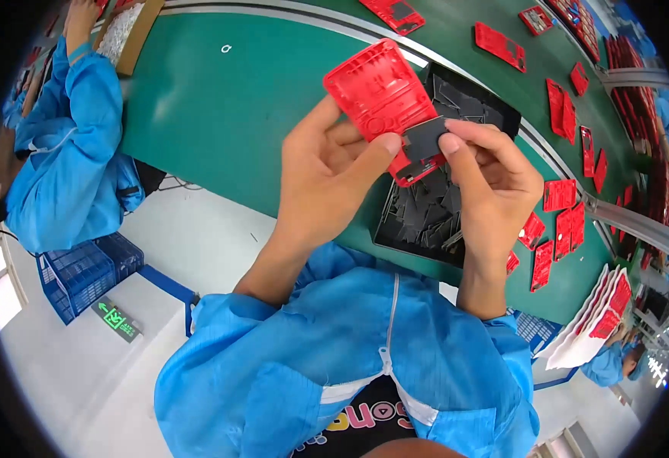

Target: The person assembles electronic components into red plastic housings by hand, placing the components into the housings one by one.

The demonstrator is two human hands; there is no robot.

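A red plastic casing (376, 88) is held up above the table with its ribbed inner side toward me. My left hand (331, 164) grips it along its left edge, the thumb lying on its face. Between the thumb and fingers of my right hand (495, 172) is a thin dark grey rectangular sheet (424, 141), which overlaps the lower part of the casing. I cannot tell whether the sheet is stuck down there. Behind and below my hands stands a black tray (403, 238) with many loose dark sheets (426, 210), partly hidden by the hands and the casing.
Several red casings (560, 196) lie right of the tray, and more (500, 46) lie on a green belt beyond a metal rail (273, 11). White trays of red parts (590, 320) stand at right. A co-worker's blue sleeve (94, 99) is at left, above a blue crate (90, 271).
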